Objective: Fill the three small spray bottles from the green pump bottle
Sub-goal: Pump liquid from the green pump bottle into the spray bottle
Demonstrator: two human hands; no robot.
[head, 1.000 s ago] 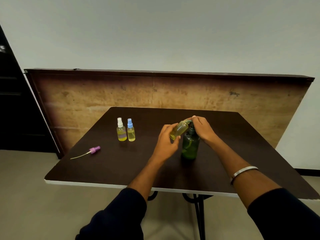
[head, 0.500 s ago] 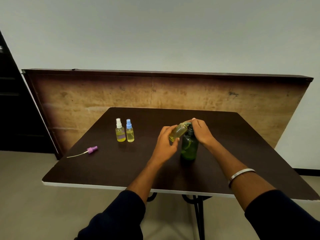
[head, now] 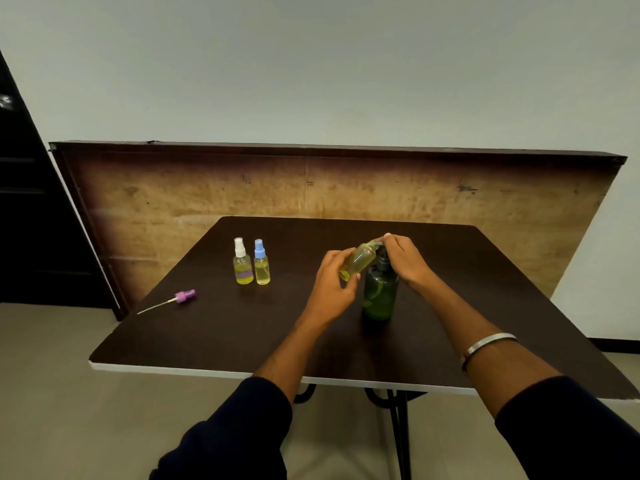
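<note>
Green plastic marks the pump bottle (head: pixel 380 296), which stands upright on the dark desk (head: pixel 214 334) with liquid visible low in its body. Since the picture a second ago almost nothing in the grasp has altered: the open small bottle (head: pixel 358 261) is still held tilted, its mouth up against the pump spout, by the left hand (head: pixel 334 284), whose fingers are curled round it. The right hand (head: pixel 401 259) remains on the pump head, fingers bent over it, pressing or about to press; which cannot be told. Only the viewpoint appears to have shifted slightly. From this it is judged that the third bottle is being filled and the step is not yet finished.

Pale yellow liquid is seen inside the held bottle. Well to the left, two capped spray bottles stand touching, one white-topped (head: pixel 242 263), one blue-topped (head: pixel 261 264), both holding yellow liquid. A purple spray top (head: pixel 183 296) with its tube lies apart near the left edge, awaiting refitting.
</note>
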